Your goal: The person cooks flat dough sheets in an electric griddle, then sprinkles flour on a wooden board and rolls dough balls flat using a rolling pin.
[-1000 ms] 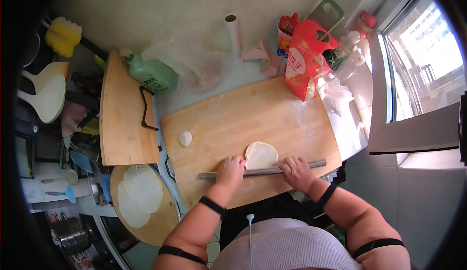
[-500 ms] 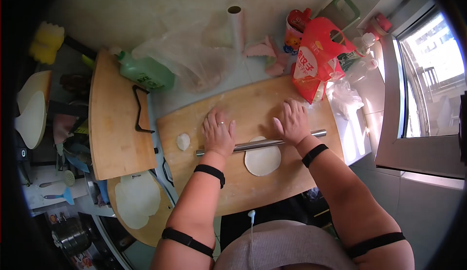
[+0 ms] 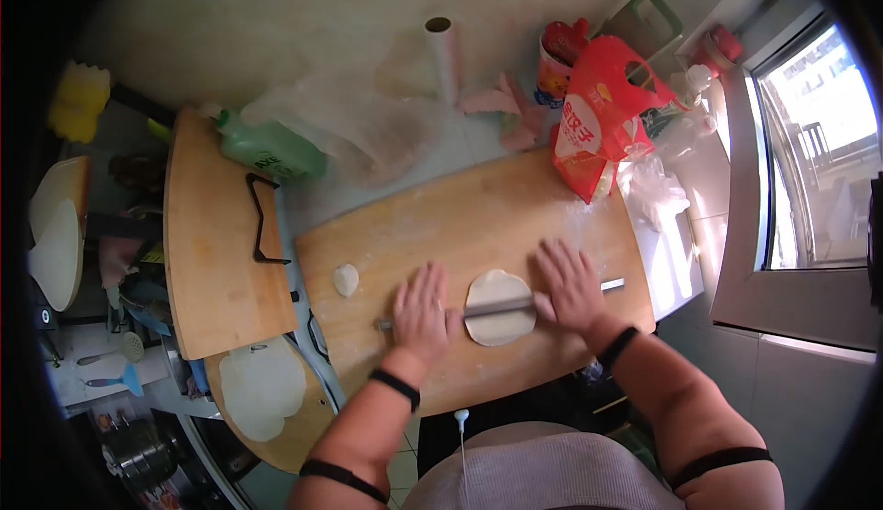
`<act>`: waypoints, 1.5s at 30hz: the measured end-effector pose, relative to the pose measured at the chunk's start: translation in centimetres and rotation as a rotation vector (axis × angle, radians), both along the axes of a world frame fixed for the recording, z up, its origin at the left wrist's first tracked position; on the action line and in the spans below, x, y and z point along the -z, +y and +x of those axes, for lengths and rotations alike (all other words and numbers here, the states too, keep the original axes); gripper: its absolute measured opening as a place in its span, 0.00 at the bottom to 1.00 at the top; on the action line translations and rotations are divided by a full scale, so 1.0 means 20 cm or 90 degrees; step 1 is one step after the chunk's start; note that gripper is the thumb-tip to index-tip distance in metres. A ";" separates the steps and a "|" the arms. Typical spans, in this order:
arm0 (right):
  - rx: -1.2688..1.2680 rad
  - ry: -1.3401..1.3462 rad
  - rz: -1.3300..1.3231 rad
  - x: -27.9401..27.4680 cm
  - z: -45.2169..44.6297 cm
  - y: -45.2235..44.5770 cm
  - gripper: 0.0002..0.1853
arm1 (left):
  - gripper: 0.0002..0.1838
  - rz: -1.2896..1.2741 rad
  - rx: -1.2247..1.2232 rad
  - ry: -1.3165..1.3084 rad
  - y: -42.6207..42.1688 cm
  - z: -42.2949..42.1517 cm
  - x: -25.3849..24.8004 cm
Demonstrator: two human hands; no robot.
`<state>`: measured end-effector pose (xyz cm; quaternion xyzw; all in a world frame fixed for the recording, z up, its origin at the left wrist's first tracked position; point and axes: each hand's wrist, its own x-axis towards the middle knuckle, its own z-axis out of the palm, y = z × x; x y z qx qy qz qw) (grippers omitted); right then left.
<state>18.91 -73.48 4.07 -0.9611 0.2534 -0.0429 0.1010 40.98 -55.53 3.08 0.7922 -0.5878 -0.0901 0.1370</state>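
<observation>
A metal rolling pin [image 3: 497,308] lies across the middle of a thin round of dough [image 3: 501,330] on the wooden board [image 3: 460,220]. My left hand [image 3: 423,312] rests flat over the pin's left part, fingers stretched forward. Over the right part lies my right hand [image 3: 570,289], slightly blurred, its fingers also extended and apart. Neither hand wraps around the pin. Left of my left hand sits a small pale lump of dough [image 3: 346,280].
A red plastic bag [image 3: 598,119] stands at the board's far right corner. Behind the board are a cardboard-cored roll [image 3: 443,64], a clear plastic bag [image 3: 359,128] and a green bottle [image 3: 271,147]. Rolled dough sheets [image 3: 264,390] lie at lower left. An open window [image 3: 814,151] is at right.
Both hands have come back toward my body with the rolling pin. The pin has moved from the far part of the dough round to its middle.
</observation>
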 end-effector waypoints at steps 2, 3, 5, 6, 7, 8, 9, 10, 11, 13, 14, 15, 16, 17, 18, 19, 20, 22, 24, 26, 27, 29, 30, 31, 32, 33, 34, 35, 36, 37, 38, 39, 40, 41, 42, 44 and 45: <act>0.022 -0.064 -0.039 0.02 0.15 -0.17 0.37 | 0.33 -0.086 -0.030 -0.030 -0.22 0.14 0.01; 0.004 -0.100 -0.089 0.03 0.19 -0.24 0.34 | 0.28 -0.165 -0.026 -0.043 -0.29 0.19 0.02; -0.051 -0.104 -0.027 0.02 0.19 -0.30 0.32 | 0.22 -0.172 -0.013 0.047 -0.40 0.22 0.07; -0.108 -0.104 0.042 0.03 0.18 -0.30 0.30 | 0.16 -0.171 -0.002 0.141 -0.42 0.22 0.07; -0.107 -0.106 0.040 0.04 0.16 -0.28 0.30 | 0.16 -0.172 -0.001 0.139 -0.44 0.17 0.04; -0.154 -0.101 0.028 0.06 0.13 -0.23 0.26 | 0.13 -0.074 0.014 0.211 -0.47 0.10 0.02; -0.202 -0.096 0.014 0.07 0.10 -0.19 0.21 | 0.11 0.024 0.028 0.281 -0.48 0.04 0.00; -0.249 -0.089 -0.001 0.06 0.07 -0.15 0.17 | 0.11 0.020 0.030 0.279 -0.48 0.03 0.02; -0.223 -0.131 -0.065 0.06 0.05 -0.10 0.13 | 0.10 0.045 0.005 0.278 -0.47 0.02 0.04; -0.209 -0.117 -0.074 0.03 -0.04 0.04 0.12 | 0.11 0.087 -0.035 0.239 -0.39 -0.01 0.04; -0.196 -0.104 -0.082 0.00 -0.08 0.11 0.12 | 0.11 0.140 -0.060 0.235 -0.32 -0.02 0.01; -0.183 -0.101 -0.087 -0.04 -0.11 0.19 0.12 | 0.11 0.195 -0.086 0.230 -0.23 -0.03 -0.02; -0.169 -0.098 -0.090 -0.08 -0.15 0.27 0.12 | 0.12 0.160 -0.100 0.223 -0.11 -0.05 -0.01; -0.168 -0.102 -0.091 -0.06 -0.19 0.34 0.12 | 0.12 0.177 -0.118 0.180 0.00 -0.09 -0.05; -0.142 -0.081 -0.068 -0.04 -0.23 0.39 0.13 | 0.11 0.059 -0.098 0.111 0.13 -0.12 0.01; -0.118 -0.058 -0.044 -0.02 -0.25 0.41 0.15 | 0.10 0.043 -0.100 0.101 0.22 -0.16 0.00; -0.119 -0.060 -0.042 -0.02 -0.24 0.41 0.15 | 0.10 0.044 -0.101 0.100 0.27 -0.18 0.00; -0.047 -0.111 0.020 -0.02 -0.20 0.40 0.19 | 0.12 -0.025 -0.118 0.023 0.32 -0.20 0.01; -0.041 -0.095 0.008 -0.02 -0.12 0.31 0.22 | 0.14 -0.029 -0.115 0.020 0.24 -0.15 0.04; -0.003 -0.101 -0.024 0.02 0.00 0.17 0.23 | 0.15 -0.069 -0.120 -0.032 0.07 -0.06 0.01; 0.004 -0.093 -0.029 0.03 0.06 0.10 0.23 | 0.15 -0.089 -0.115 -0.045 0.00 -0.01 0.01; 0.009 -0.082 -0.027 0.06 0.18 -0.02 0.23 | 0.15 -0.102 -0.112 -0.057 -0.11 0.08 0.00; 0.074 -0.090 -0.034 0.08 0.24 -0.08 0.24 | 0.16 -0.118 -0.141 -0.051 -0.17 0.12 0.00; 0.139 -0.098 -0.043 0.09 0.26 -0.11 0.25 | 0.17 -0.136 -0.170 -0.046 -0.20 0.14 0.00; 0.140 -0.098 -0.044 0.08 0.25 -0.11 0.25 | 0.17 -0.137 -0.170 -0.046 -0.19 0.13 0.00; 0.097 -0.131 -0.060 0.07 0.23 -0.10 0.27 | 0.20 -0.140 -0.160 -0.045 -0.17 0.12 0.00; 0.054 -0.163 -0.076 0.06 0.21 -0.08 0.29 | 0.23 -0.142 -0.151 -0.044 -0.14 0.10 0.00; 0.059 -0.099 -0.039 0.04 0.12 0.00 0.34 | 0.27 -0.118 -0.151 -0.041 -0.08 0.05 0.00; 0.014 -0.092 -0.039 0.03 0.03 0.07 0.36 | 0.30 -0.091 -0.152 -0.038 0.01 -0.02 0.00; -0.001 -0.087 0.016 0.04 -0.08 0.16 0.37 | 0.32 -0.085 -0.092 -0.023 0.12 -0.08 0.01; -0.026 -0.052 0.013 0.02 -0.18 0.25 0.38 | 0.33 -0.080 -0.030 -0.010 0.22 -0.14 0.02; -0.035 -0.009 0.055 0.00 -0.28 0.34 0.37 | 0.33 -0.048 -0.016 -0.004 0.32 -0.21 0.00; -0.053 0.020 0.062 -0.01 -0.36 0.41 0.37 | 0.34 -0.015 0.000 0.004 0.37 -0.25 -0.02; -0.055 0.033 0.070 -0.02 -0.39 0.43 0.36 | 0.34 -0.016 0.002 0.004 0.35 -0.24 -0.02; -0.059 0.045 0.079 -0.02 -0.40 0.43 0.36 | 0.33 -0.017 0.009 0.013 0.35 -0.23 -0.02; -0.039 0.002 0.037 0.04 -0.30 0.33 0.36 | 0.31 -0.026 0.011 0.026 0.29 -0.18 -0.02; -0.020 -0.042 -0.008 0.05 -0.21 0.24 0.36 | 0.30 -0.038 0.004 0.027 0.18 -0.10 -0.03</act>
